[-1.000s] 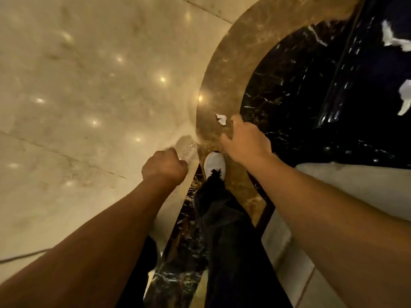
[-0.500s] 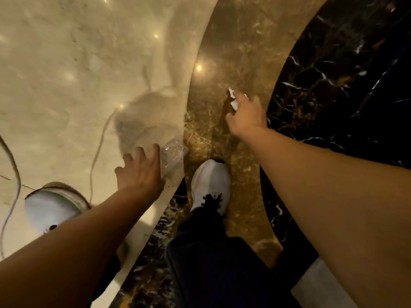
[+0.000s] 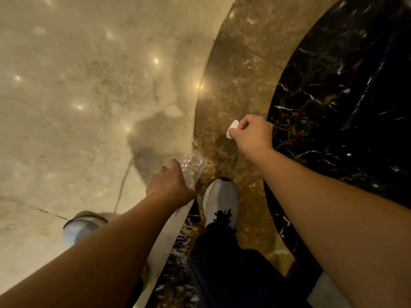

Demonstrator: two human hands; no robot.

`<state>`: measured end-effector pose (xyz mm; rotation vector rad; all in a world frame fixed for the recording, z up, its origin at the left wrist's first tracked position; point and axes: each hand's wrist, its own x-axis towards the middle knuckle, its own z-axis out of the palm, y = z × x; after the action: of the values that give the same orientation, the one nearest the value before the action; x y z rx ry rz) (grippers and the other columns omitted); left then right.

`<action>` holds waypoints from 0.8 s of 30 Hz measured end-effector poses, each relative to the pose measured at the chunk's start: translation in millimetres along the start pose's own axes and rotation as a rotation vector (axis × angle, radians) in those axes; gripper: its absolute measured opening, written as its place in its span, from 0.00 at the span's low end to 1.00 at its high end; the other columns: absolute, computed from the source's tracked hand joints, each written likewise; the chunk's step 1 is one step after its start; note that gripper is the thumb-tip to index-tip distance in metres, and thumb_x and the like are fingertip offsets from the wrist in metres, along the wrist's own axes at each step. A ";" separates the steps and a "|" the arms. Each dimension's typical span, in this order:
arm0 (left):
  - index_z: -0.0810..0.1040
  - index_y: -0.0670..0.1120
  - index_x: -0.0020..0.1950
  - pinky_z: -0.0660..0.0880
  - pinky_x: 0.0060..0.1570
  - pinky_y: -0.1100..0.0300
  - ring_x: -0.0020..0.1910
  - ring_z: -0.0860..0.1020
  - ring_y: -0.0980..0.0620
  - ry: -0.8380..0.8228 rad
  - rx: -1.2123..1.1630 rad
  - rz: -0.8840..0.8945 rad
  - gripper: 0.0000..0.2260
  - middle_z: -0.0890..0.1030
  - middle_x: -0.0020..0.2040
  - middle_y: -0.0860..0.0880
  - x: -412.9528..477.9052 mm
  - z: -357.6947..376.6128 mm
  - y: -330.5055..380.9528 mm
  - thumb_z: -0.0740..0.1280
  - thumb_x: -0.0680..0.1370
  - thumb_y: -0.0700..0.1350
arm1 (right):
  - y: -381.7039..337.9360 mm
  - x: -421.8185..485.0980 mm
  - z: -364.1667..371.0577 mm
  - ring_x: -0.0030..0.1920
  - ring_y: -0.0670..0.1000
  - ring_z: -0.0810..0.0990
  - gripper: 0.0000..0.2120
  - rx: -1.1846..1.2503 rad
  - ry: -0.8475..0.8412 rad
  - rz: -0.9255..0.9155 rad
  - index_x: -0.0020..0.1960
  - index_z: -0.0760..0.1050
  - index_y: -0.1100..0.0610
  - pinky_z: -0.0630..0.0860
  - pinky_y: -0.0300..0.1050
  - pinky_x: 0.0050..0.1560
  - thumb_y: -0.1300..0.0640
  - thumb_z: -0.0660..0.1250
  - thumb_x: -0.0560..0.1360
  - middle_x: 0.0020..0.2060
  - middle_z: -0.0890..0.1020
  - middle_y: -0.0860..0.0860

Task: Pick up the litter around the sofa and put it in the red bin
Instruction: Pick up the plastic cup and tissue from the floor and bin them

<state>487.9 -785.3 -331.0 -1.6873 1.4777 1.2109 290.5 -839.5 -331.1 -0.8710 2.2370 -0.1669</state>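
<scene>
My right hand (image 3: 253, 133) is closed around a small white scrap of paper (image 3: 232, 128), held above the brown marble band of the floor. My left hand (image 3: 170, 185) grips a crumpled clear plastic bottle (image 3: 192, 166), which sticks out past my fingers toward the brown band. Both arms reach forward and down. Neither the red bin nor the sofa is in view.
My right foot in a white shoe (image 3: 220, 202) stands on the brown marble band (image 3: 242, 63). My left shoe (image 3: 77, 227) is on the beige marble floor (image 3: 77, 85). Black veined marble (image 3: 344, 96) fills the right. A pale surface (image 3: 333, 292) shows at the bottom right corner.
My right hand reached the white scrap on the floor, closed on it and lifted it. The left hand kept hold of the plastic bottle. The view shifted as I stepped.
</scene>
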 end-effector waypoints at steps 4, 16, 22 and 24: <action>0.62 0.46 0.65 0.77 0.53 0.47 0.56 0.76 0.38 0.045 0.114 0.074 0.36 0.74 0.57 0.41 -64.3 -60.6 6.0 0.74 0.64 0.57 | -43.0 -59.1 -54.9 0.30 0.53 0.84 0.17 0.493 -0.010 0.272 0.31 0.65 0.54 0.80 0.46 0.30 0.70 0.64 0.72 0.33 0.81 0.57; 0.62 0.46 0.67 0.75 0.48 0.50 0.56 0.76 0.36 0.264 0.236 0.367 0.38 0.71 0.60 0.40 -345.4 -232.7 -32.4 0.73 0.63 0.59 | -179.6 -351.5 -200.2 0.30 0.53 0.77 0.09 0.935 0.065 0.404 0.35 0.80 0.58 0.75 0.47 0.35 0.64 0.64 0.72 0.31 0.81 0.57; 0.62 0.44 0.66 0.78 0.51 0.45 0.55 0.77 0.36 0.348 0.360 0.528 0.39 0.72 0.59 0.39 -501.4 -264.8 -69.3 0.74 0.63 0.59 | -175.1 -535.7 -270.9 0.34 0.53 0.81 0.09 1.051 0.166 0.379 0.31 0.82 0.56 0.80 0.49 0.42 0.61 0.71 0.70 0.29 0.82 0.53; 0.62 0.44 0.67 0.78 0.51 0.46 0.56 0.77 0.36 0.356 0.399 0.600 0.39 0.73 0.59 0.39 -551.7 -257.4 -75.7 0.74 0.64 0.58 | -162.7 -606.0 -287.5 0.35 0.53 0.81 0.12 1.032 0.289 0.313 0.27 0.83 0.53 0.80 0.47 0.41 0.62 0.71 0.68 0.28 0.83 0.51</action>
<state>641.1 -753.0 262.2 -1.2634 2.3786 0.8155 497.7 -617.9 288.9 0.0701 2.0710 -1.2173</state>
